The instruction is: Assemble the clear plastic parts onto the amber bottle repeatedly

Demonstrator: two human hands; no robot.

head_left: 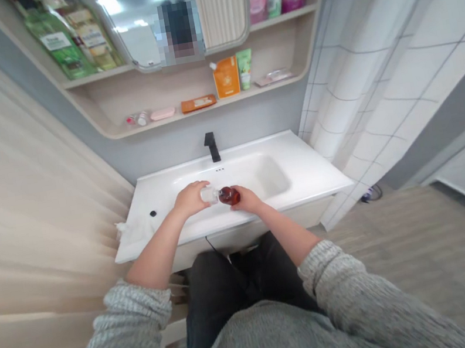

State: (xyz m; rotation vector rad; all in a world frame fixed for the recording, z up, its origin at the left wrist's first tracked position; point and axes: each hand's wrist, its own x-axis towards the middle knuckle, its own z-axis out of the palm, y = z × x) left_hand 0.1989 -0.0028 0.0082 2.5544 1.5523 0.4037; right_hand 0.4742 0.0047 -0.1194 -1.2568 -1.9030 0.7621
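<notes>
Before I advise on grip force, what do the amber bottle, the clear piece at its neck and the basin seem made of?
The amber bottle looks like glossy tinted glass, though shiny plastic is possible. The clear piece seems transparent plastic or glass; its see-through look can't settle which. The basin looks like glazed white ceramic, judging by its smooth sheen.

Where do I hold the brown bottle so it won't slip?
Hold the brown bottle by its fat round body, coming from the right like the right hand. It lies sideways, with its narrow end pointing left into the clear piece held by the left hand.
</notes>
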